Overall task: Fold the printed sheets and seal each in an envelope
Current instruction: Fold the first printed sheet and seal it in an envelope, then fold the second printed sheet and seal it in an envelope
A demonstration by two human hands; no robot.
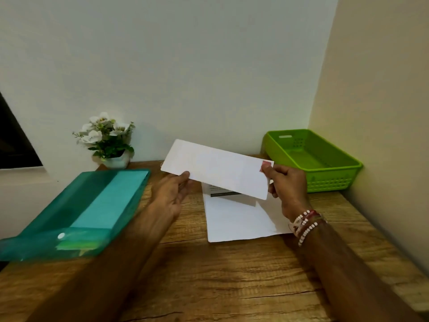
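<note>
From my remote seat I see the white envelope [217, 168] held up between both hands, above the table [209, 280] and tilted so that its end at the left hand [171, 194] sits higher than the end at the right hand [286, 187]. The left hand pinches the envelope's near-left edge: its thumb lies on the face turned to me, its fingers run fairly straight underneath, and the palm faces up and inward. The right hand grips the opposite short end. Its thumb presses beside a red patch [267, 165] at the top corner and its fingers curl round behind the paper. I see beaded bracelets [306, 224] on that wrist.

Both forearms reach forward from the bottom of my view and angle in toward each other.

The printed sheets [239, 219] lie flat on the table just below and between the hands — their far end is hidden under the envelope, with a dark printed band showing at its lower edge.

Outward from the left hand lies a teal plastic folder [92, 205], and beyond it stands a small pot of white flowers [109, 140]. Outward from the right hand — near the wall — sits a green basket [325, 180].
</note>
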